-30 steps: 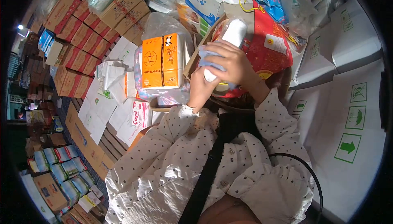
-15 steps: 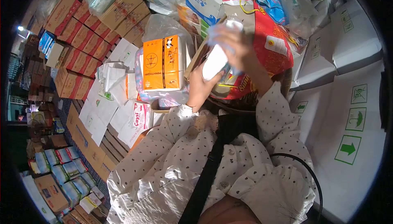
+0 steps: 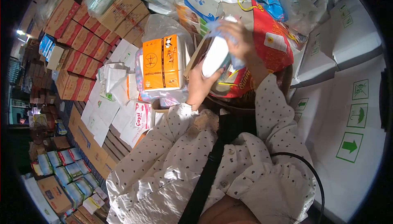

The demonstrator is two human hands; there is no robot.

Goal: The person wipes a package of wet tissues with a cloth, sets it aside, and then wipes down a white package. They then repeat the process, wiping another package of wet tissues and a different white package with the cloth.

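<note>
My left hand (image 3: 199,85) grips the lower end of a white, rounded oblong object (image 3: 215,57), so brightly lit that its kind cannot be told. At its upper end, my right hand (image 3: 238,40) is closed on a thin, crumpled bluish piece of material (image 3: 219,29), plastic or cloth, pressed against the object. Below both hands is a red and gold printed bag (image 3: 270,40). To the left of my left hand stands an orange and white pack (image 3: 161,63) marked Minh Thanh, on a clear bag of pastel-coloured items.
White cartons (image 3: 348,101) with green symbols rise close on my right. Red and brown cartons (image 3: 77,40) are stacked at the far left. A pink and white Caysi box (image 3: 142,116) lies near my left forearm, beside white paper sheets (image 3: 100,115). A blue packet (image 3: 266,1) lies at the back.
My right hand has shifted slightly along the white object, with the bluish material still in it. The white object has tilted a little, and my left hand stays around its lower end.
</note>
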